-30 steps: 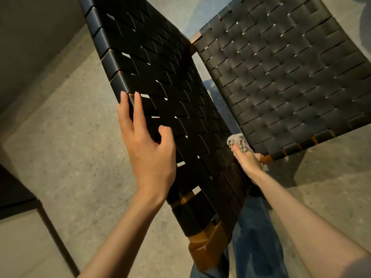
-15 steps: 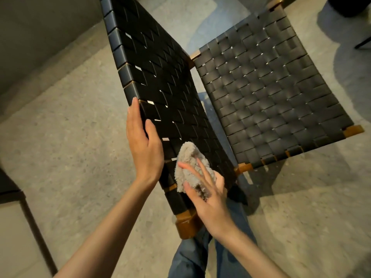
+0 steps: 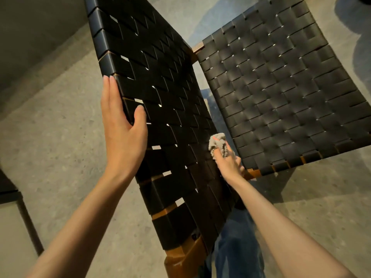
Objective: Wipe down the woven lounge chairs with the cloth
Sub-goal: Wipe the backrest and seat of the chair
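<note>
A lounge chair of black woven straps on a brown wooden frame fills the view. Its backrest [image 3: 166, 101] rises toward me on the left, and its seat [image 3: 281, 85] spreads out on the right. My left hand [image 3: 122, 125] lies flat along the backrest's left edge, fingers behind it and thumb on the front. A bunched grey cloth [image 3: 217, 143] is gripped in my right hand [image 3: 228, 163] and pressed on the backrest's lower right part, near where it meets the seat.
Grey speckled concrete floor [image 3: 60, 157] lies all around the chair. A dark table edge and leg [image 3: 22, 213] stand at the lower left. My blue-jeaned leg [image 3: 236, 247] shows below the backrest. A grey wall base runs along the upper left.
My right hand has carried the cloth from the backrest's near left part down and right toward the seat junction. My left hand has slid a little along the backrest's left edge.
</note>
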